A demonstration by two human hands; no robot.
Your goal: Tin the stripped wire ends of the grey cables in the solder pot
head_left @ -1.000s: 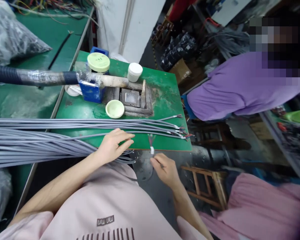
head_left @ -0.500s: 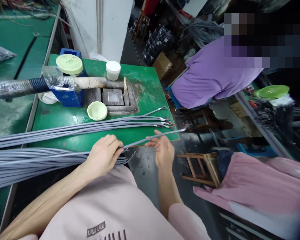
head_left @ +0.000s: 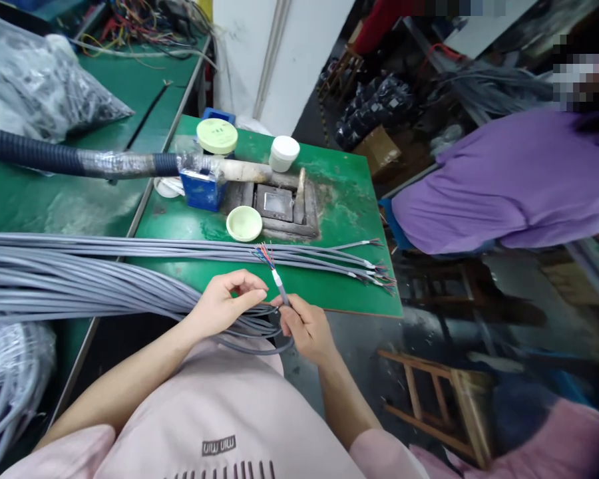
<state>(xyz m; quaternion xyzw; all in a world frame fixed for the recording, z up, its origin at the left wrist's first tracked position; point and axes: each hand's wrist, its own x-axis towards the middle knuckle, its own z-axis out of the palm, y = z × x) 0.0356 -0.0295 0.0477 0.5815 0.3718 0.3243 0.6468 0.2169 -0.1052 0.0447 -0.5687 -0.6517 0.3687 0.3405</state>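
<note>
My right hand (head_left: 304, 327) is closed on the end of a grey cable (head_left: 281, 287), which points up with its coloured inner wires fanned out at the tip. My left hand (head_left: 224, 301) is beside it, fingers curled in a pinch over the bundle of grey cables (head_left: 80, 279) at the table's front edge; what it pinches is unclear. Several cables with stripped ends (head_left: 369, 269) lie across the green table (head_left: 339, 199) in front of me.
A metal block fixture (head_left: 279, 203), a small pale green dish (head_left: 244, 223), a white jar (head_left: 284, 153), a blue box (head_left: 202, 186) and a wrapped hose (head_left: 80, 163) sit on the table. A person in purple (head_left: 504, 179) bends at the right. A wooden stool (head_left: 439, 399) stands below.
My right hand has pulled back from laying a cable out to the right and now holds a cable end upright near my left hand. The view has shifted.
</note>
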